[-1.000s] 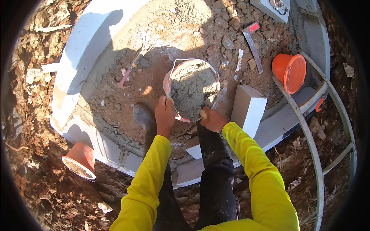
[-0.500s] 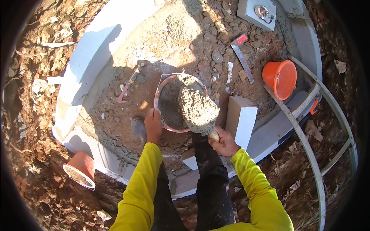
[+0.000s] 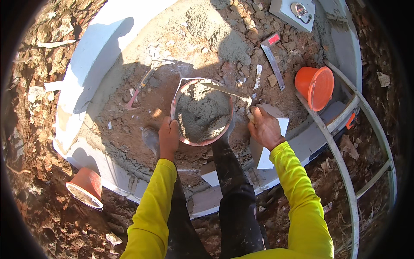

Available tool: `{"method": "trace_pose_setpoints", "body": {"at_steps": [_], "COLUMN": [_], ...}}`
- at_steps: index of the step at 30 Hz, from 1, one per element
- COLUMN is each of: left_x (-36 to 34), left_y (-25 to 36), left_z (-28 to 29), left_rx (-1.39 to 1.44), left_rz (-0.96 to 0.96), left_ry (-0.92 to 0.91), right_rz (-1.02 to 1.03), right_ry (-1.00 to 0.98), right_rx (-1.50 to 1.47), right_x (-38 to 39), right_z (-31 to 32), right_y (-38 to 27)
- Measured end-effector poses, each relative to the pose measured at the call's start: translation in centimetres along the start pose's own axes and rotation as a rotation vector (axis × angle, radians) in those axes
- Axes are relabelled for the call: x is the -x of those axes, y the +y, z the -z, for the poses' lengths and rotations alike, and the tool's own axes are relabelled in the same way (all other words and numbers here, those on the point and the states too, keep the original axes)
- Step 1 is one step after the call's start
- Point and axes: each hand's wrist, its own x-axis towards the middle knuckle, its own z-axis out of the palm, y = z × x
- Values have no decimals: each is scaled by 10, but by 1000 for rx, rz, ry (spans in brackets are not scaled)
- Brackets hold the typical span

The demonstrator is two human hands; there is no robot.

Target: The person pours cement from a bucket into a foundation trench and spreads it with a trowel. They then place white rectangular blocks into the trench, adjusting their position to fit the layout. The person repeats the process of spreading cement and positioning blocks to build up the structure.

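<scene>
**Working Grey Mortar in the Bucket; Reading No Markings**

Locating the bucket [image 3: 202, 143] between the boots [image 3: 151, 139], inside the curved wall [image 3: 110, 175]. Gripping its near-left rim with the left hand [image 3: 168, 136], pinching the edge between thumb and fingers. Holding the trowel [image 3: 228, 91] by its handle in the right hand [image 3: 266, 128], wrapping the fingers round and not spreading them; being unable to tell the exact placing of the hidden fingertips. Extending the blade across the bucket's far-right rim, nearly edge-on, carrying no visible heaped load.

Judging progress from the contents: finding the grey mortar [image 3: 202, 116] already in the bucket, looking wet and combined, showing no dry powder. Finding the surface lumpy and uneven, so judging some working-over as outstanding. Seeing no mortar passing to the white block [image 3: 264, 160] lying beyond the right hand in this view.

Checking for markings: finding no readable writing or brand on bucket, trowel or block. Noting a red patch [image 3: 273, 39] on the metal square [image 3: 273, 64], looking label-like but proving too small for reading. Noting a round fitting [image 3: 298, 9] on the pale block [image 3: 280, 19] farther off, likewise yielding nothing legible.
</scene>
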Motion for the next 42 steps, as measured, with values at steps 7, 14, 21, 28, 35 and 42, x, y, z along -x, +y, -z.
{"method": "trace_pose_setpoints", "body": {"at_steps": [7, 14, 21, 28, 35, 42], "left_x": [2, 21, 18, 13, -4, -10], "left_y": [31, 22, 12, 6, -31, -31], "left_z": [-22, -23, -32, -21, 1, 2], "left_rx": [18, 11, 29, 104, 19, -4], "left_rz": [-8, -31, -104, 4, -8, 30], "left_ry": [-102, -102, -109, -64, -9, -41], "right_rz": [18, -314, -291, -434, -394, -538], "right_ry": [-465, -391, -497, -596, -122, 241], "right_rx": [-32, -170, -813, -1269, -1131, -73], "right_x": [-25, 24, 25, 65, 112, -19], "right_z": [-46, -32, -145, -114, -77, -67], "right_y": [-24, -16, -46, -59, -38, 72]}}
